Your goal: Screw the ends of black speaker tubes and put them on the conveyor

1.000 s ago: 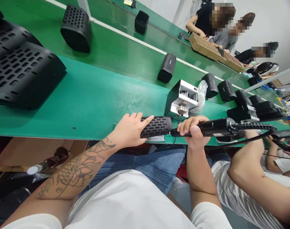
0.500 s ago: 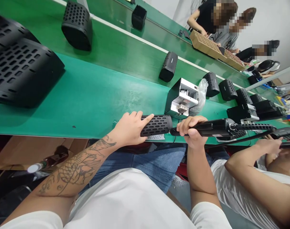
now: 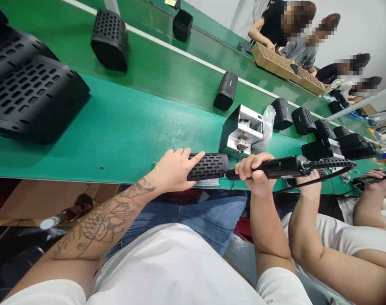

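My left hand point(image 3: 176, 171) is wrapped over a black perforated housing point(image 3: 211, 166), which lies on its side at the near edge of the green bench. Its index finger stretches along the top of the housing. A black electric screwdriver point(image 3: 283, 167) is held level in my right hand point(image 3: 258, 171), fingers curled round its front part. The screwdriver's tip points left and meets the right end of the housing; the screw itself cannot be made out. Under the housing lies a piece of bubble wrap point(image 3: 208, 182). Just behind stands a black and silver machine point(image 3: 242, 131), seemingly a screw feeder.
Large perforated housings point(image 3: 37, 97) sit at the left. Several more, such as one housing point(image 3: 226, 90), stand on the green line behind. A clear plastic bag point(image 3: 268, 127) is beside the machine. At the right, a co-worker's arm point(image 3: 310, 228) is close by. People work around a cardboard tray point(image 3: 275, 63).
My hands, the housing and the screwdriver keep almost the same place. The co-worker's arm at the right has moved left, its hand now behind my screwdriver. The housing at upper left appears slightly further right.
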A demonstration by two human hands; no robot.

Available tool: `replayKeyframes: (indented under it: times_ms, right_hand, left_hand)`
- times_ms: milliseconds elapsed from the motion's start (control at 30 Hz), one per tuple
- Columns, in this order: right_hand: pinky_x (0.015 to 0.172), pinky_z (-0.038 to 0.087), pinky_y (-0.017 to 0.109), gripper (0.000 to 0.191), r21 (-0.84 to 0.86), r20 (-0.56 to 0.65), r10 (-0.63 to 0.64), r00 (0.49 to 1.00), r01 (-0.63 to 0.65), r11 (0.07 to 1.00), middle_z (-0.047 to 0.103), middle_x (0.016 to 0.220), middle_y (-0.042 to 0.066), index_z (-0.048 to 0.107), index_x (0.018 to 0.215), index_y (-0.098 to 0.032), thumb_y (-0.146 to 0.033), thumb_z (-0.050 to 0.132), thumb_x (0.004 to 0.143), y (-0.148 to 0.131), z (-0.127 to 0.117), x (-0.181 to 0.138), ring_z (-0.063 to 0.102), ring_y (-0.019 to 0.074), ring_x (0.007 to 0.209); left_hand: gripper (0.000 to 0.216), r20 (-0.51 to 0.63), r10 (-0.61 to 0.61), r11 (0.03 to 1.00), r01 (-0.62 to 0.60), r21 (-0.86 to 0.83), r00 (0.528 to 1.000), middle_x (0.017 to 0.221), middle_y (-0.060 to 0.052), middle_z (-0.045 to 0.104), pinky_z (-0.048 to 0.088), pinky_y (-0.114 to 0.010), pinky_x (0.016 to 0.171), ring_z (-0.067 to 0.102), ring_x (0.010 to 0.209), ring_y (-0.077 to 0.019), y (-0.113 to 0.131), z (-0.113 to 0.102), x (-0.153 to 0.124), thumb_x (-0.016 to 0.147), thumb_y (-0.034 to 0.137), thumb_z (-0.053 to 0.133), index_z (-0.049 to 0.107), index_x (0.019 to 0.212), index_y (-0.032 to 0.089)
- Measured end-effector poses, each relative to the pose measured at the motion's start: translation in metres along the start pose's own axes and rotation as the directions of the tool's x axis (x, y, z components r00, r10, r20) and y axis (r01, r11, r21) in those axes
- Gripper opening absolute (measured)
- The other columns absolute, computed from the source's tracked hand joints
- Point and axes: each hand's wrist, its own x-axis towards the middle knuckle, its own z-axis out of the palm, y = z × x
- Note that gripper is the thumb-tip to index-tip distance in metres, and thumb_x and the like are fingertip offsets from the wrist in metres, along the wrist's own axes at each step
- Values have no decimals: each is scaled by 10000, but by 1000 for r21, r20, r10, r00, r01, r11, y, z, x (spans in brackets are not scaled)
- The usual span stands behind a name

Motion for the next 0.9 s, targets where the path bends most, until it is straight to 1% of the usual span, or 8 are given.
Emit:
replayKeyframes:
  times_ms: [100, 167, 233, 333, 433, 533, 700, 900]
  right_hand:
    - [479, 500, 269, 499, -3, -146, -106, 984, 107, 994, 507, 557, -131, 612, 868, -312, -645, 980, 914, -12, -16, 13, 470, 97, 373]
    - [513, 506, 280, 491, -95, -287, -226, 931, 208, 974, 519, 595, -126, 617, 913, -320, -648, 982, 916, -9, -30, 33, 500, 102, 417]
    - [538, 513, 311, 521, -249, -377, -341, 861, 261, 933, 545, 607, -117, 620, 924, -318, -683, 991, 890, 4, -44, 58, 519, 118, 454]
    - [525, 474, 363, 521, -384, -420, -402, 814, 242, 891, 555, 574, -105, 633, 865, -330, -733, 964, 879, 31, -59, 90, 510, 150, 455]
    - [547, 468, 411, 443, -416, -410, -377, 830, 198, 888, 575, 580, -95, 657, 853, -356, -684, 952, 895, 44, -68, 99, 516, 186, 470]
    - [577, 470, 436, 380, -430, -408, -380, 830, 193, 882, 585, 606, -85, 661, 879, -366, -622, 937, 927, 40, -69, 92, 520, 203, 495]
    - [587, 480, 432, 391, -443, -372, -386, 844, 204, 873, 577, 625, -87, 611, 954, -364, -676, 836, 1024, 41, -68, 84, 491, 182, 518]
    - [619, 530, 409, 516, -365, -382, -222, 897, 75, 928, 573, 603, -117, 596, 924, -345, -742, 926, 927, 56, -67, 80, 480, 128, 516]
  left_hand:
    - [954, -17, 32, 999, -32, 10, 999, 1486, -265, 734, 551, -503, 1013, 765, 1243, -442, -5, 3, -5, 992, 514, 838, 534, 1831, 175]
    - [939, -50, 55, 998, -55, 11, 997, 1493, -265, 742, 572, -513, 1026, 776, 1239, -442, -9, 7, -9, 981, 498, 845, 559, 1812, 168]
    - [926, -114, 78, 997, -80, -17, 990, 1514, -267, 745, 593, -539, 1066, 779, 1256, -451, -15, 13, -14, 955, 489, 870, 599, 1780, 169]
    - [849, -266, 98, 984, -134, -121, 959, 1572, -258, 739, 594, -618, 1184, 762, 1345, -480, -28, 26, -24, 954, 542, 870, 678, 1707, 199]
    - [823, -428, 50, 946, -179, -269, 903, 1690, -223, 683, 555, -670, 1304, 708, 1491, -494, -47, 49, -37, 1011, 615, 810, 649, 1733, 256]
    - [954, -508, -42, 884, -205, -421, 860, 1837, -217, 536, 535, -665, 1368, 597, 1654, -493, -68, 80, -49, 1047, 630, 791, 449, 1866, 283]
    - [1277, -498, -111, 768, -244, -593, 860, 1881, -244, 441, 477, -731, 1413, 533, 1716, -503, -84, 122, -56, 935, 647, 936, 216, 1930, 297]
    - [1315, -503, -154, 737, -240, -632, 851, 1855, -219, 490, 473, -719, 1424, 562, 1707, -470, -80, 134, -52, 894, 559, 999, 209, 1919, 328]
